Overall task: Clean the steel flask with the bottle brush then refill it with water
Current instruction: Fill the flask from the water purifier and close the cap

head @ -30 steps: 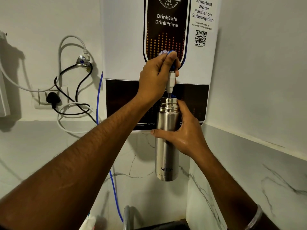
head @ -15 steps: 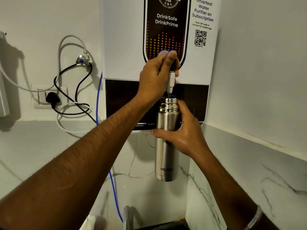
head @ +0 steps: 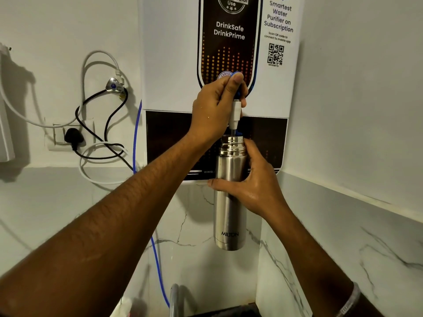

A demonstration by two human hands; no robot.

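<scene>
Where two white marble-veined walls [head: 201, 225] meet in a corner, you face a wall-hung water purifier [head: 174, 53]. To its left a black plug [head: 72, 136] sits in a socket, with black and white cables looping near a blue tube [head: 137, 124]. Your left hand [head: 215, 110] curls round the purifier's tap [head: 236, 110]; your right hand [head: 254, 181] grips the steel flask [head: 229, 216] upright, its open mouth just under the spout.

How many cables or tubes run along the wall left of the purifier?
3, perhaps more hidden. A white tube loops up to the valve, a black cable runs from the plug, and a blue tube runs down beside the purifier.
</scene>
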